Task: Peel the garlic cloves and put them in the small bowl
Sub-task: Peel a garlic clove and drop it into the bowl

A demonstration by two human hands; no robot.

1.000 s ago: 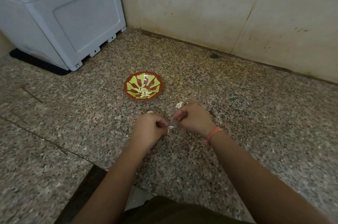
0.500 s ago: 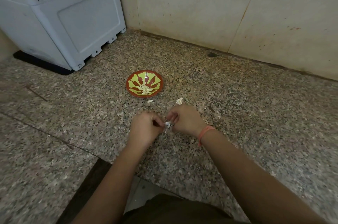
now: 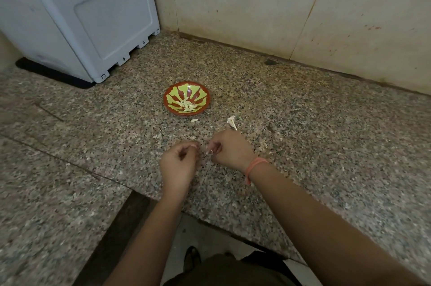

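Note:
A small red bowl (image 3: 187, 87) with a yellow-green pattern stands on the granite counter (image 3: 303, 122) and holds several peeled garlic cloves (image 3: 187, 106). One loose clove (image 3: 194, 120) lies just in front of the bowl. A scrap of garlic stem and skin (image 3: 232, 122) lies to its right. My left hand (image 3: 178, 164) has curled fingers that pinch a clove (image 3: 193, 145) at the fingertips. My right hand (image 3: 229, 150), with a pink band on the wrist, pinches a thin bit of skin (image 3: 208, 151) close to the left hand.
A grey plastic appliance (image 3: 77, 19) on a black mat stands at the back left. A tiled wall (image 3: 256, 5) closes the back. The counter's front edge (image 3: 210, 220) runs under my forearms, with floor below.
My hands have drawn slightly apart, the right hand pulling skin away from the clove held by the left. The bowl has not moved.

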